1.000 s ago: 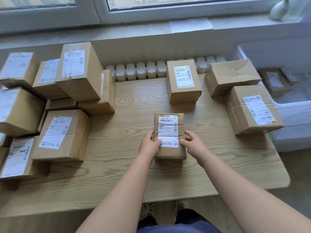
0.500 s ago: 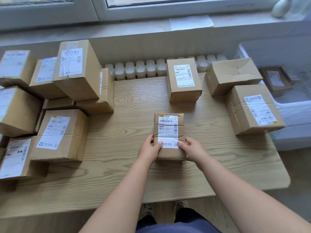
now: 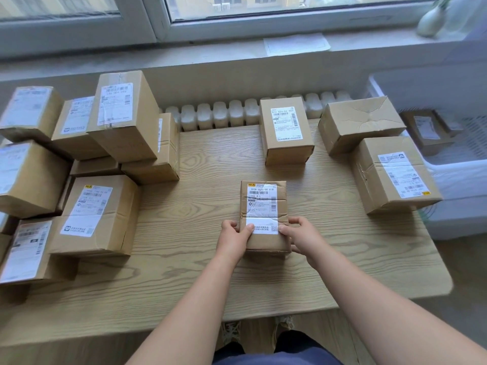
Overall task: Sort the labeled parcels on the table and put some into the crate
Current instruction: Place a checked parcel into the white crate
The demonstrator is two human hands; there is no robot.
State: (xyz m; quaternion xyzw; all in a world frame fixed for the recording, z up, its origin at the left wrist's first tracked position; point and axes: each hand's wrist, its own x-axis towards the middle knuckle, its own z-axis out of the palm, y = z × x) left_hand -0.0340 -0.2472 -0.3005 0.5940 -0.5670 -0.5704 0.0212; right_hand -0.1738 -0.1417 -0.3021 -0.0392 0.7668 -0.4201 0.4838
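Both my left hand and right hand grip the small brown cardboard parcel on the wooden counter, near-centre, fingers curled round it. Label check, I judge; next, lift it right toward the white plastic crate.

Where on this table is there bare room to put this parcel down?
Bare wood for the held parcel: the whole near edge of the table, and the middle strip between the left stack and the back parcel. Crowded: the left side, piled high; the right boxes leave little.
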